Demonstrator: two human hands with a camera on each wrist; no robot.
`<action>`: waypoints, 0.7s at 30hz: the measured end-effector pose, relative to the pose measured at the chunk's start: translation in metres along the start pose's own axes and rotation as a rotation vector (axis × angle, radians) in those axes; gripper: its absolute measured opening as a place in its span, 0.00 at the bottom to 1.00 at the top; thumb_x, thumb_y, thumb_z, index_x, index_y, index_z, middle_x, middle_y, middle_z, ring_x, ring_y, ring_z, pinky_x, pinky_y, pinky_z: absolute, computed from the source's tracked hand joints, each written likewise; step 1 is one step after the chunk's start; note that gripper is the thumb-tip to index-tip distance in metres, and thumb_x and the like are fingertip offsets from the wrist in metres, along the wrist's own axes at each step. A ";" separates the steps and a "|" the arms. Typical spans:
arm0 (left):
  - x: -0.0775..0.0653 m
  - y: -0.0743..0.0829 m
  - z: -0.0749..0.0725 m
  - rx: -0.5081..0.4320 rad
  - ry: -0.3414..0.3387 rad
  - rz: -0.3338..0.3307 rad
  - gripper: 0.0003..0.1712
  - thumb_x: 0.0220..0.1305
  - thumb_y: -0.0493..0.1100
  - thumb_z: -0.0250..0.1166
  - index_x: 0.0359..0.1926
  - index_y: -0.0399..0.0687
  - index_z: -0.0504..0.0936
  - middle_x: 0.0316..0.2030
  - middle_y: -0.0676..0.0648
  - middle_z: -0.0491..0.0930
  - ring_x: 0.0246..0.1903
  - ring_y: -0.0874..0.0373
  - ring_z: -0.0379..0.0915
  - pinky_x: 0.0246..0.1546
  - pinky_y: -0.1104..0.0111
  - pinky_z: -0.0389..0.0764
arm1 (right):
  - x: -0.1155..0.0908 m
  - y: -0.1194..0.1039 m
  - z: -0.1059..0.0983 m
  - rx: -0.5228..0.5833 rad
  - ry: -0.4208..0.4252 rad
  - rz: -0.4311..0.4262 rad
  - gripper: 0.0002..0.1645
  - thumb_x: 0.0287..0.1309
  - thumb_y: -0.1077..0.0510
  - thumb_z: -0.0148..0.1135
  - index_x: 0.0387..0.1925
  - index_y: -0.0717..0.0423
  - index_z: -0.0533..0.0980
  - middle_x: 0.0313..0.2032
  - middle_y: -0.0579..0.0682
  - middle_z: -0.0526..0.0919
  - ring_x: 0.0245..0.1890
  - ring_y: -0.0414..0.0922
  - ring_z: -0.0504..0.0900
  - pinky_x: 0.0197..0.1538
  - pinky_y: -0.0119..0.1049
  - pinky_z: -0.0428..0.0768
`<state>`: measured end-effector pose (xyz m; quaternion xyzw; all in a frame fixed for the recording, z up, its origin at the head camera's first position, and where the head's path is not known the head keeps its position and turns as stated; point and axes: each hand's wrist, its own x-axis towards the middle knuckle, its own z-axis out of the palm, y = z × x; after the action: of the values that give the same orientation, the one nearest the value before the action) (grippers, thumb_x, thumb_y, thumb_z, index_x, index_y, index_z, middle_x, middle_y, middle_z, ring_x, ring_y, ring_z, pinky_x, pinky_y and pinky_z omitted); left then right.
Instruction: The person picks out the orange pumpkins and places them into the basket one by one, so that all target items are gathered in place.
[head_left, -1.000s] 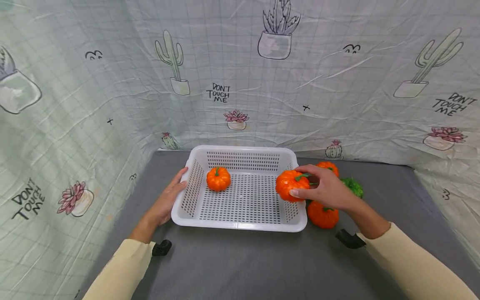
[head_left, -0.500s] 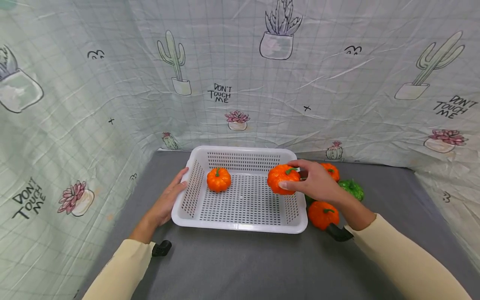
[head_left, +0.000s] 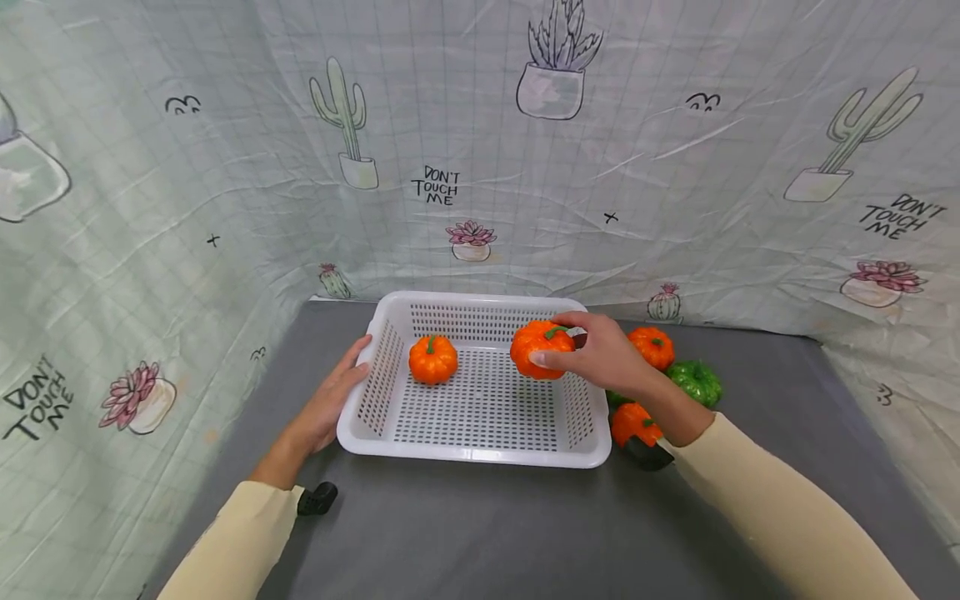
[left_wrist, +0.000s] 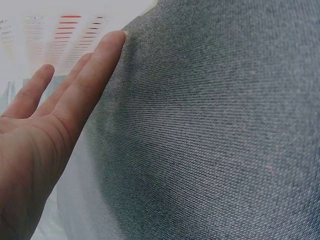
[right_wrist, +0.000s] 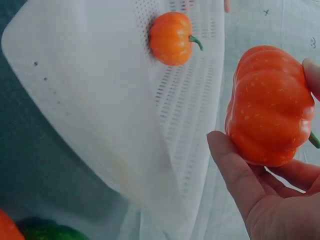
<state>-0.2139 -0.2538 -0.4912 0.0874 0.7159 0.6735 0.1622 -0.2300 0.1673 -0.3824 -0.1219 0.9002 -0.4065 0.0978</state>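
Note:
My right hand (head_left: pixel 607 354) grips an orange pumpkin (head_left: pixel 531 350) with a green stem, above the right part of a white slotted plastic basket (head_left: pixel 472 455). In the right wrist view the thumb and fingers lie around the held pumpkin (right_wrist: pixel 270 107), apart from the basket wall. Inside the basket, toward the left, sits another orange pumpkin (head_left: pixel 432 364). My left hand (head_left: pixel 326 408) is at the basket's left side, its fingertips against the outer wall near the rim. In the left wrist view the fingers (left_wrist: pixel 92 77) are nearly straight beside the basket.
Right of the basket are an orange pumpkin (head_left: pixel 651 347), a green pumpkin (head_left: pixel 696 383) and another orange pumpkin (head_left: pixel 630 423), partly behind the right wrist's black camera (head_left: pixel 648 454). Something green (head_left: pixel 617 399) shows by the basket edge. A patterned cloth (head_left: pixel 480 150) hangs behind the grey table (head_left: pixel 450 533).
My right hand has carried the pumpkin leftward and slightly up, from the basket's right rim to over its inside. The left hand and basket stay in place.

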 end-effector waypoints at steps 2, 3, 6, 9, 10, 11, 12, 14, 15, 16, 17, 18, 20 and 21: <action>-0.001 0.001 -0.001 -0.002 -0.001 0.003 0.36 0.85 0.57 0.42 0.84 0.73 0.36 0.83 0.40 0.43 0.70 0.35 0.61 0.53 0.57 0.81 | 0.003 -0.002 0.003 -0.006 0.007 -0.006 0.47 0.58 0.38 0.75 0.71 0.58 0.72 0.59 0.59 0.83 0.49 0.53 0.87 0.50 0.44 0.86; -0.002 0.001 -0.001 -0.003 0.001 0.002 0.36 0.85 0.57 0.42 0.84 0.73 0.36 0.83 0.40 0.43 0.70 0.35 0.61 0.54 0.56 0.81 | 0.004 -0.004 0.004 -0.007 0.011 -0.003 0.47 0.58 0.38 0.75 0.71 0.58 0.72 0.58 0.59 0.84 0.47 0.52 0.87 0.49 0.43 0.86; -0.004 0.001 -0.002 -0.001 0.006 -0.002 0.36 0.85 0.57 0.42 0.84 0.73 0.36 0.83 0.38 0.42 0.70 0.32 0.61 0.53 0.55 0.81 | 0.009 -0.008 0.007 0.002 0.005 0.014 0.47 0.58 0.38 0.75 0.71 0.58 0.72 0.58 0.59 0.84 0.45 0.51 0.86 0.47 0.42 0.85; -0.005 0.000 -0.003 -0.002 0.010 -0.008 0.36 0.85 0.56 0.41 0.84 0.73 0.36 0.83 0.38 0.43 0.70 0.31 0.61 0.52 0.54 0.82 | 0.014 -0.013 0.010 0.005 -0.002 0.051 0.47 0.57 0.37 0.75 0.71 0.57 0.72 0.60 0.59 0.82 0.47 0.53 0.86 0.47 0.42 0.84; -0.005 0.000 -0.003 -0.001 0.009 -0.008 0.36 0.85 0.57 0.41 0.84 0.73 0.36 0.83 0.38 0.42 0.71 0.30 0.60 0.53 0.53 0.82 | 0.016 -0.014 0.011 0.005 -0.001 0.064 0.47 0.57 0.37 0.75 0.71 0.57 0.72 0.61 0.59 0.81 0.48 0.53 0.85 0.48 0.42 0.84; -0.005 0.000 -0.003 -0.005 0.011 -0.009 0.36 0.85 0.57 0.41 0.84 0.73 0.37 0.83 0.39 0.43 0.71 0.31 0.60 0.53 0.53 0.82 | 0.017 -0.015 0.011 0.001 0.001 0.075 0.47 0.58 0.37 0.75 0.71 0.57 0.73 0.61 0.59 0.81 0.49 0.54 0.85 0.48 0.43 0.84; -0.004 0.000 -0.003 -0.005 0.010 -0.008 0.36 0.85 0.57 0.41 0.84 0.73 0.37 0.83 0.39 0.43 0.71 0.31 0.60 0.53 0.53 0.82 | 0.019 -0.016 0.012 -0.005 0.003 0.082 0.47 0.58 0.37 0.75 0.71 0.56 0.73 0.62 0.59 0.81 0.50 0.54 0.85 0.48 0.43 0.84; -0.004 0.000 -0.003 -0.005 0.010 -0.009 0.36 0.85 0.57 0.42 0.84 0.73 0.37 0.83 0.39 0.43 0.71 0.32 0.61 0.54 0.54 0.81 | 0.021 -0.017 0.013 -0.009 0.003 0.094 0.46 0.58 0.37 0.74 0.70 0.56 0.73 0.62 0.59 0.81 0.51 0.55 0.84 0.48 0.44 0.84; -0.004 0.000 -0.003 -0.007 0.010 -0.010 0.36 0.85 0.58 0.42 0.84 0.73 0.37 0.83 0.39 0.43 0.70 0.32 0.61 0.54 0.54 0.81 | 0.022 -0.018 0.013 -0.012 0.003 0.098 0.46 0.59 0.37 0.74 0.70 0.56 0.73 0.62 0.59 0.80 0.51 0.55 0.83 0.48 0.44 0.83; -0.004 0.001 -0.002 -0.009 0.011 -0.012 0.36 0.85 0.58 0.42 0.84 0.73 0.37 0.83 0.39 0.43 0.70 0.33 0.61 0.54 0.55 0.81 | 0.023 -0.019 0.014 -0.011 0.002 0.100 0.46 0.59 0.37 0.74 0.71 0.57 0.73 0.62 0.59 0.80 0.51 0.56 0.83 0.49 0.44 0.83; -0.003 0.001 -0.002 -0.012 0.010 -0.013 0.36 0.85 0.58 0.42 0.84 0.73 0.38 0.83 0.39 0.43 0.70 0.34 0.61 0.54 0.55 0.81 | 0.024 -0.019 0.014 -0.013 0.001 0.100 0.46 0.59 0.37 0.73 0.71 0.57 0.72 0.62 0.59 0.80 0.51 0.56 0.83 0.49 0.44 0.83; -0.003 0.001 -0.002 -0.012 0.008 -0.013 0.36 0.85 0.58 0.42 0.84 0.73 0.37 0.83 0.39 0.43 0.70 0.34 0.62 0.54 0.55 0.81 | 0.024 -0.019 0.014 -0.015 0.001 0.100 0.46 0.59 0.37 0.73 0.71 0.57 0.72 0.62 0.60 0.80 0.52 0.56 0.82 0.49 0.44 0.83; -0.003 0.002 -0.001 -0.013 0.003 -0.010 0.36 0.85 0.57 0.42 0.84 0.72 0.37 0.83 0.39 0.43 0.70 0.34 0.61 0.54 0.56 0.80 | 0.026 -0.019 0.015 -0.024 0.004 0.104 0.46 0.59 0.37 0.73 0.71 0.57 0.72 0.61 0.59 0.80 0.52 0.55 0.81 0.50 0.44 0.82; -0.003 0.002 -0.001 -0.011 0.001 -0.008 0.36 0.85 0.57 0.42 0.84 0.71 0.37 0.83 0.38 0.43 0.70 0.34 0.61 0.54 0.56 0.80 | 0.027 -0.019 0.014 -0.028 0.004 0.102 0.46 0.60 0.37 0.73 0.71 0.58 0.72 0.61 0.59 0.80 0.51 0.55 0.81 0.51 0.44 0.82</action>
<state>-0.2119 -0.2551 -0.4892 0.0833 0.7124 0.6770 0.1649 -0.2486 0.1370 -0.3796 -0.0763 0.9111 -0.3884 0.1149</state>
